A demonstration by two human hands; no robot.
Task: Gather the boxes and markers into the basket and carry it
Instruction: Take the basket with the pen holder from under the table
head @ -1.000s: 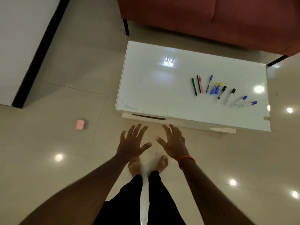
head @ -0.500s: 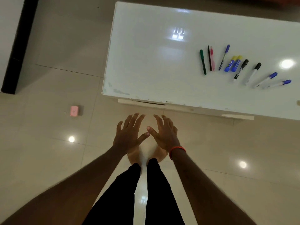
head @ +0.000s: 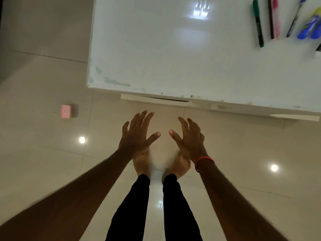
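White and glossy, the desk [head: 165,58] is seen from above, with the markers [head: 258,23] laid side by side at its far right, some only partly in view. Both the left hand [head: 137,134] and the right hand [head: 189,138] are held out over the tiled floor [head: 43,153], short of the desk's near edge, fingers spread, apart, nothing held. A small pink box [head: 66,111] is seen on the floor to the left, well apart from the desk. The markers are judged light, stiff and apt to roll; they are best pinched mid-barrel. No basket is shown.
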